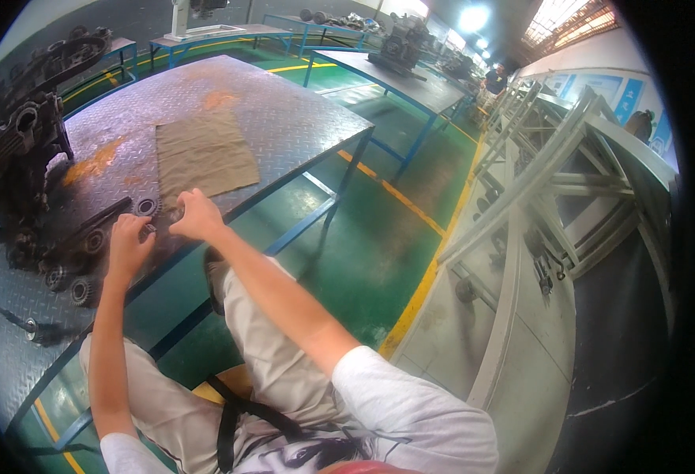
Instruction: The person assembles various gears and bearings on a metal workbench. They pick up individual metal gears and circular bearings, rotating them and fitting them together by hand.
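My left hand (129, 243) is closed at the near edge of the metal table, its fingertips on a small round metal part (149, 229). Just to its right, my right hand (199, 216) has its thumb and fingers curled together in a pinch; what lies between them is too small and dark to name. A toothed gear (147, 206) lies flat on the table between and beyond the hands. Beyond my right hand, a brown cloth (204, 154) is spread on the table.
Several gears (83, 291) and a shafted part (31, 325) lie on the table (284, 110) to the left. A dark engine-like assembly (20, 150) stands at the far left. Another table (434, 83) bears a machine block (401, 47). Grey metal frames (513, 205) stand to the right.
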Demonstrator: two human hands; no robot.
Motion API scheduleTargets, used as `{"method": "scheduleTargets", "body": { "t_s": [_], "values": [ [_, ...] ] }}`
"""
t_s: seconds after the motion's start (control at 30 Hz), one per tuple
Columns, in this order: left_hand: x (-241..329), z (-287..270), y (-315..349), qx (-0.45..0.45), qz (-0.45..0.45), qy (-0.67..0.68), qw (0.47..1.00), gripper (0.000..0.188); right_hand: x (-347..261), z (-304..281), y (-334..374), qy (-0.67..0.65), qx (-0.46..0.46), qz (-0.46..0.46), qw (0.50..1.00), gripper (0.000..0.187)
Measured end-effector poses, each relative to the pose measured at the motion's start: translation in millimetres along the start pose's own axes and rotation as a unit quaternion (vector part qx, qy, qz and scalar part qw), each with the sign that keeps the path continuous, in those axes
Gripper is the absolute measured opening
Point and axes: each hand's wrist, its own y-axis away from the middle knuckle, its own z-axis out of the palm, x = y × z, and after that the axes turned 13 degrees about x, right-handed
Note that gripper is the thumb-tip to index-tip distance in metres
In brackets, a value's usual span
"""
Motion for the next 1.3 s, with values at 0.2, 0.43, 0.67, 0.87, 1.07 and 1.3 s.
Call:
{"method": "scheduleTargets", "body": {
  "t_s": [0.2, 0.43, 0.67, 0.87, 1.07, 1.3],
  "values": [
    [-4, 3, -6, 0.079, -0.105, 0.082, 0.988, 0.025, -3, 5, 0, -0.018, -0.011, -0.027, 0.999, 0.048],
    [-22, 10, -2, 0.101, -0.194, 0.158, 0.963, 0.025, -20, 17, 6, -0.057, -0.042, -0.069, 0.995, 0.048],
    [-18, 5, -3, 0.054, -0.222, 0.193, 0.954, 0.030, -25, 24, 7, -0.089, -0.033, -0.056, 0.994, 0.049],
    [-13, 3, -5, 0.030, -0.214, 0.201, 0.955, 0.029, -21, 23, 7, -0.096, -0.018, -0.079, 0.992, 0.049],
    [-19, 3, -7, 0.009, -0.275, 0.275, 0.921, 0.026, -28, 14, 8, -0.118, -0.010, -0.063, 0.991, 0.048],
    [-18, 0, -7, 0.012, -0.243, 0.283, 0.928, 0.028, -33, 12, 11, -0.125, 0.000, -0.080, 0.989, 0.053]
  ]
}}
